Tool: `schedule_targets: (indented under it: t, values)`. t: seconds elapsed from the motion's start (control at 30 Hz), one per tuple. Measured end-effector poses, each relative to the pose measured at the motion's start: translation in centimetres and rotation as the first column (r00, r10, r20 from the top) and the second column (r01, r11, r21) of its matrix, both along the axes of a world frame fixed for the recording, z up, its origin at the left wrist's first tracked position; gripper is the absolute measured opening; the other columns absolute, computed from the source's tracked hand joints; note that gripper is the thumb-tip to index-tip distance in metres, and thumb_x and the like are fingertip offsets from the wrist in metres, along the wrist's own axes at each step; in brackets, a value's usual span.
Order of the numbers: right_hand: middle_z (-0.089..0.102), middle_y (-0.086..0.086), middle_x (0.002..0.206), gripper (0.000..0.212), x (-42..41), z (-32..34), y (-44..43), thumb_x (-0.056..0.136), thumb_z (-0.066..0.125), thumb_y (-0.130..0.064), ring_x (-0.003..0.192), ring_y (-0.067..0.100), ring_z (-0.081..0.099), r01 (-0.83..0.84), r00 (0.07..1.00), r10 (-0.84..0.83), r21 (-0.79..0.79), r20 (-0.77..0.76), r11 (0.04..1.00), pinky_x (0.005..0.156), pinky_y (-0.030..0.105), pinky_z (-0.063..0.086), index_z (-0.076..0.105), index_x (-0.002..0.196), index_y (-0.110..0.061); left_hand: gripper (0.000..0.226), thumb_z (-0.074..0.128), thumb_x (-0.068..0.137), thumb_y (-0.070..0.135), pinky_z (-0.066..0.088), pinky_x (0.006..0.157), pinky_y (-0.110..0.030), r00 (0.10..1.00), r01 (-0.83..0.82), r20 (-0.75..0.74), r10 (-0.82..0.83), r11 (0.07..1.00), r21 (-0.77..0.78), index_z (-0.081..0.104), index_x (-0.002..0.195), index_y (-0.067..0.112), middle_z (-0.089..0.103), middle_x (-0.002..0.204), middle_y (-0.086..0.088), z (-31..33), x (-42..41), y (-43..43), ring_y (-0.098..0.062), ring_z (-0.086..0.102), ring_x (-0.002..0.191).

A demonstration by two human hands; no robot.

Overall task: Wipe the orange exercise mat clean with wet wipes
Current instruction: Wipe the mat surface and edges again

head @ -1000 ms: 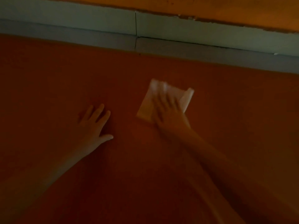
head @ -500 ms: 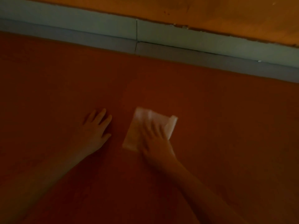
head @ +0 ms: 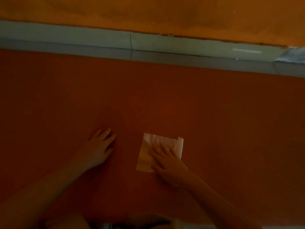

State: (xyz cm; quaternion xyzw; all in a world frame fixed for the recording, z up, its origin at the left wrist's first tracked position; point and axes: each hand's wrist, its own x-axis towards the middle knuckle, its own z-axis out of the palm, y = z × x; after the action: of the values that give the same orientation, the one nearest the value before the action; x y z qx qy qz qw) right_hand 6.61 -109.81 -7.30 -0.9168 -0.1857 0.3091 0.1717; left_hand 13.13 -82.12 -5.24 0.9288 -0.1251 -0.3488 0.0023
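My right hand (head: 166, 158) presses flat, fingers straight, on a white rectangular wet wipe (head: 148, 152) lying on the orange foam exercise mat (head: 231, 129). My left hand (head: 99, 149) rests open on the mat, palm down, near the wipe but apart from it. A pale grey-green skirting strip (head: 82, 40) runs along the mat's far edge.

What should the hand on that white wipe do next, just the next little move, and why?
Probably slide the right hand forward, pushing the wipe toward the grey skirting. The hand lies flat on the wipe, the left hand braces flat on the mat, and a wide stretch of mat lies ahead.
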Motion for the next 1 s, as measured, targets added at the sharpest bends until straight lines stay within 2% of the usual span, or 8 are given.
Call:
schedule_targets:
  t: [0.13, 0.27, 0.37, 0.5, 0.6, 0.73, 0.83, 1.0]
  values:
    - [0.024, 0.002, 0.155, 0.055, -0.2, 1.9, -2.5, 0.091, 0.061, -0.036, 0.146, 0.024, 0.012, -0.305, 0.904, 0.353, -0.214, 0.242, 0.928, 0.111, 0.043, 0.03, 0.046, 0.139, -0.014, 0.063, 0.037, 0.101, 0.046, 0.007, 0.121, -0.046, 0.994, 0.024, -0.11, -0.024, 1.0, 0.0, 0.007, 0.155, 0.03, -0.011, 0.161, 0.004, 1.6, -1.3, -0.6, -0.022, -0.007, 0.149]
    - [0.068, 0.012, 0.116, 0.052, -0.8, 1.1, -4.1, 0.053, 0.091, -0.031, 0.122, 0.044, 0.051, -0.119, 0.928, 0.235, -0.368, 0.289, 0.922, 0.08, 0.052, 0.056, 0.073, 0.098, -0.013, 0.067, 0.037, 0.1, 0.051, 0.008, 0.121, -0.046, 0.98, 0.019, -0.196, -0.013, 0.999, 0.028, 0.005, 0.154, 0.029, -0.009, 0.162, 0.004, 2.9, -2.5, -0.9, -0.022, -0.006, 0.149]
    - [0.039, 0.019, 0.147, 0.067, -3.1, 1.8, -2.2, 0.073, 0.082, -0.029, 0.135, 0.043, 0.028, -0.143, 0.952, 0.184, -0.177, 0.244, 0.974, 0.095, 0.067, 0.04, 0.056, 0.13, -0.004, 0.07, 0.036, 0.099, 0.053, 0.006, 0.12, -0.049, 0.982, -0.005, -0.188, 0.016, 0.998, 0.06, 0.002, 0.155, 0.026, -0.011, 0.162, 0.001, 3.2, -3.4, -1.9, -0.026, -0.006, 0.148]
    - [-0.009, -0.009, 0.158, 0.062, -6.8, 3.0, -3.1, 0.101, 0.028, -0.047, 0.144, 0.011, -0.012, 0.029, 0.998, -0.03, 0.017, 0.052, 0.999, 0.115, 0.033, -0.007, 0.003, 0.153, -0.024, 0.074, 0.032, 0.1, 0.055, 0.002, 0.12, -0.051, 0.984, -0.055, -0.166, 0.062, 0.997, 0.049, -0.002, 0.155, 0.021, -0.014, 0.161, -0.002, 3.1, -4.4, -2.6, -0.028, -0.01, 0.148]
    - [-0.023, -0.014, 0.146, 0.064, -7.7, 3.7, -6.6, 0.102, 0.031, -0.043, 0.137, 0.006, -0.016, 0.069, 0.997, -0.071, -0.052, -0.032, 0.996, 0.119, 0.041, 0.002, -0.013, 0.147, -0.027, 0.072, 0.03, 0.101, 0.054, 0.001, 0.119, -0.052, 0.985, -0.078, -0.153, 0.078, 0.997, 0.008, -0.002, 0.155, 0.02, -0.014, 0.161, -0.002, 2.7, -5.2, -2.5, -0.027, -0.011, 0.148]
    - [0.006, 0.007, 0.159, 0.067, -7.5, 4.5, -6.1, 0.097, 0.031, -0.054, 0.146, 0.035, 0.006, 0.11, 0.994, -0.112, -0.156, -0.003, 0.982, 0.115, 0.056, 0.021, 0.026, 0.15, -0.012, 0.071, 0.03, 0.1, 0.055, 0.002, 0.119, -0.053, 0.987, -0.117, -0.118, 0.109, 0.991, -0.058, -0.001, 0.155, 0.021, -0.013, 0.161, -0.002, 2.0, -5.6, -2.1, -0.029, -0.011, 0.148]
    - [-0.006, 0.002, 0.161, 0.098, -7.9, 6.2, -5.3, 0.077, 0.011, -0.08, 0.148, 0.026, -0.007, 0.051, 0.985, -0.086, -0.217, -0.153, 0.975, 0.117, 0.043, 0.002, 0.008, 0.154, -0.019, 0.069, 0.027, 0.1, 0.054, 0.002, 0.119, -0.053, 0.99, -0.124, -0.076, 0.118, 0.99, -0.074, 0.001, 0.155, 0.021, -0.011, 0.161, -0.003, 1.7, -5.9, -2.2, -0.031, -0.009, 0.148]
    - [-0.004, 0.003, 0.161, 0.065, -6.9, 8.2, -9.3, 0.103, 0.041, -0.032, 0.148, 0.022, 0.0, 0.179, 0.964, -0.203, -0.15, -0.171, 0.972, 0.117, 0.04, 0.008, 0.003, 0.153, -0.016, 0.07, 0.026, 0.1, 0.055, 0.005, 0.118, -0.057, 0.984, -0.178, -0.007, 0.178, 0.981, -0.077, 0.008, 0.154, 0.014, -0.004, 0.161, -0.008, 1.3, -6.2, -3.4, -0.034, -0.004, 0.147]
